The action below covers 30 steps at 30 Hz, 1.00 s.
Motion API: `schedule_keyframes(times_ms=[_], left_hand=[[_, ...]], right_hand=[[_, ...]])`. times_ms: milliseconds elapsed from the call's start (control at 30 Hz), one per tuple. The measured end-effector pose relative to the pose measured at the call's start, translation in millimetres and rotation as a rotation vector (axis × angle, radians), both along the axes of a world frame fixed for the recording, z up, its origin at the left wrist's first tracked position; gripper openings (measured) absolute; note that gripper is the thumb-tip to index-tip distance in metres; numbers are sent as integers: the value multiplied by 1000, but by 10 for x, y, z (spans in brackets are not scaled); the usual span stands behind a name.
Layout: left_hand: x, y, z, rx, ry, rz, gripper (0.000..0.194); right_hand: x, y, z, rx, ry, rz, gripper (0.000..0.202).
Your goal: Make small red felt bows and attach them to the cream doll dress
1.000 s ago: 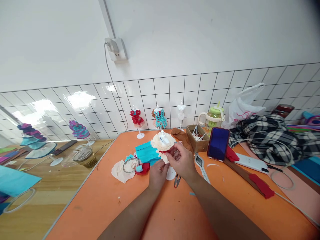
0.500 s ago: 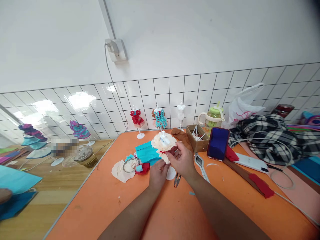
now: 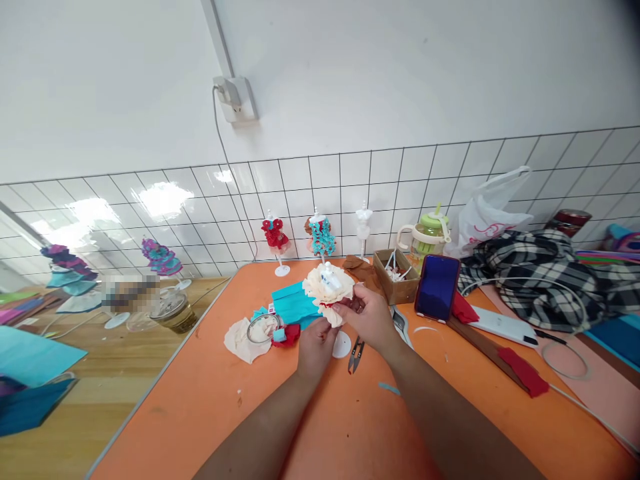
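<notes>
A small white dress form wearing a ruffled cream fabric skirt (image 3: 327,283) leans toward me over its round white base (image 3: 342,345). My left hand (image 3: 317,347) pinches the lower edge of the cream ruffle from below. On the right side, my right hand (image 3: 367,317) has its thumb and fingers closed on the same ruffle, by a bit of red. Small thread snips (image 3: 356,355) lie just right of the base. Turquoise cloth (image 3: 295,303) is spread behind my left hand. Cream cloth pieces (image 3: 245,340) and a red scrap (image 3: 290,335) lie to the left.
Dressed forms in red (image 3: 275,235) and turquoise (image 3: 321,237), and a bare one (image 3: 363,230), stand by the tiled wall. A cardboard box (image 3: 397,283), phone (image 3: 437,287), green-lidded jug (image 3: 430,233) and checked cloth (image 3: 530,273) are at right. A glass cup (image 3: 175,312) stands left.
The view has shifted slightly. Both hands keep their grip on the cream ruffle, with little movement. At the far left, another person's hand is no longer seen by the blue sheets.
</notes>
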State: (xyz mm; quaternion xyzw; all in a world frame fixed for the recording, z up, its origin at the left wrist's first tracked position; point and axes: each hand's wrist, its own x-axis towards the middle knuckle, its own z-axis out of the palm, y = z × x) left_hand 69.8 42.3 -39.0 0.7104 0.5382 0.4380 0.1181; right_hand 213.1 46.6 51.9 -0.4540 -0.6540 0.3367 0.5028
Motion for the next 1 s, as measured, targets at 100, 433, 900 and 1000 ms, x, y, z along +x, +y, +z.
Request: schedule_keyframes(times_ms=[100,433,900,1000], left_hand=[[-11,3,-13,2,16,-27,24],[-16,-7,-11,-27,-18,-44,21],[-30,100,-12,-45,-61,20,25],[-23,190,-7,-44,-38,34,25]], right_hand=[[7,24,-18,-26,15,3,17],[-44,-56,11,-41,192,99,8],[13,-65,42,-44,38,171,18],[124,-111,104,-26,-83,189,11]])
